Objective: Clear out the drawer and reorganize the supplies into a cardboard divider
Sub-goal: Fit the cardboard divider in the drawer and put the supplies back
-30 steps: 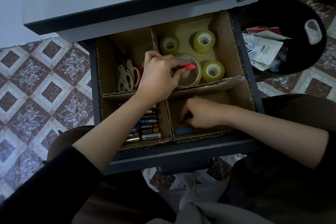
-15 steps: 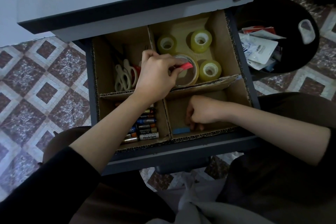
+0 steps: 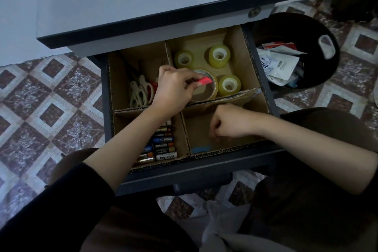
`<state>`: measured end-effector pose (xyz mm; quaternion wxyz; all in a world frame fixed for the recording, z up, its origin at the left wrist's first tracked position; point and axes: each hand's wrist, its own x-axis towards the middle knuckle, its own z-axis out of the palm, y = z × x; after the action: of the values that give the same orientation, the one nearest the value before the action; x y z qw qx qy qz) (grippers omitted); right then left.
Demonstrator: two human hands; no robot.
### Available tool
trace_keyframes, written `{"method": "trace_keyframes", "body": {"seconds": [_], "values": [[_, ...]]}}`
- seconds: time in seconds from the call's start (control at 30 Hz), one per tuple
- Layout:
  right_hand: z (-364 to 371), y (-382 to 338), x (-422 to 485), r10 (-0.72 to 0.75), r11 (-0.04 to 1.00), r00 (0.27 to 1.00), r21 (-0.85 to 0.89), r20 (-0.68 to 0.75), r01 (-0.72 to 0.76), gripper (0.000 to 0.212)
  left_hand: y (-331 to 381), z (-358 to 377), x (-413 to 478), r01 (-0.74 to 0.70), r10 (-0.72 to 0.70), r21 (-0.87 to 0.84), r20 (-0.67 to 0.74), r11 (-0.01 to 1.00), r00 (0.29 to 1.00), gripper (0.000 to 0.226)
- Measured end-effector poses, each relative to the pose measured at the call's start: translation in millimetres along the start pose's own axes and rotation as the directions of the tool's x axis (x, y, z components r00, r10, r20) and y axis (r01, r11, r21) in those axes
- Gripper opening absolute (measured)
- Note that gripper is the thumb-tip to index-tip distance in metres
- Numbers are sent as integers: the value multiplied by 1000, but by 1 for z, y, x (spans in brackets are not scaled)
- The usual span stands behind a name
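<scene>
Drawer open, centre frame, cardboard divider inside with four sections.

Left hand pinches a small red piece over the big tape roll, upper right section, near three small tape rolls.

Right hand closed in a fist, nothing seen in it, lower right section, above a blue piece.

Batteries lower left, scissors upper left.

head cam | above, facing down-forward | close over open drawer | corners dim, possibly warped
</scene>
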<state>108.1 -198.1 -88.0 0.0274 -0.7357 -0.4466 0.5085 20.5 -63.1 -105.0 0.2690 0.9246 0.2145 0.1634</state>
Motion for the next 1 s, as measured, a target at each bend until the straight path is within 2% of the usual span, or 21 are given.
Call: {"method": "trace_keyframes", "body": {"seconds": [0.1, 0.17, 0.2, 0.23, 0.3, 0.33, 0.4, 0.5, 0.7, 0.87, 1.0], "values": [[-39, 4, -30, -46, 999, 998, 24, -48, 47, 14, 13, -18, -5, -43, 42, -75, -21, 996, 999, 20], [-68, 14, -44, -57, 992, 969, 95, -239, 82, 10, 30, -35, -13, -79, 81, -67, 30, 995, 996, 21], [-78, 19, -47, -65, 984, 934, 133, -350, 118, 9, 39, -42, -18, -82, 88, -51, 121, 995, 989, 21], [-84, 23, -46, -74, 975, 898, 159, -435, 157, 8, 48, -47, -23, -73, 79, -33, 258, 997, 963, 22], [-82, 25, -36, -90, 962, 870, 183, -484, 202, 7, 59, -44, -31, -57, 29, 36, 536, 998, 844, 22], [-77, 24, -29, -102, 961, 873, 178, -477, 209, 7, 61, -39, -33, -62, -1, 79, 622, 995, 783, 23], [-64, 20, -15, -145, 967, 872, 121, -467, 226, 8, 62, -26, -37, -66, -66, 158, 706, 985, 705, 26], [-55, 19, -2, -200, 967, 873, 51, -446, 248, 9, 56, -11, -36, -105, -119, 249, 739, 963, 663, 24], [-55, 30, 3, -252, 937, 897, 142, -362, 320, 9, 55, 2, -27, -180, -200, 372, 779, 911, 595, 19], [-54, 34, 3, -302, 922, 871, 114, -387, 370, 10, 57, 13, -24, -207, -260, 466, 749, 860, 609, 15], [-51, 36, 5, -325, 914, 850, 93, -415, 395, 12, 55, 20, -25, -179, -271, 462, 746, 869, 609, 16]]}}
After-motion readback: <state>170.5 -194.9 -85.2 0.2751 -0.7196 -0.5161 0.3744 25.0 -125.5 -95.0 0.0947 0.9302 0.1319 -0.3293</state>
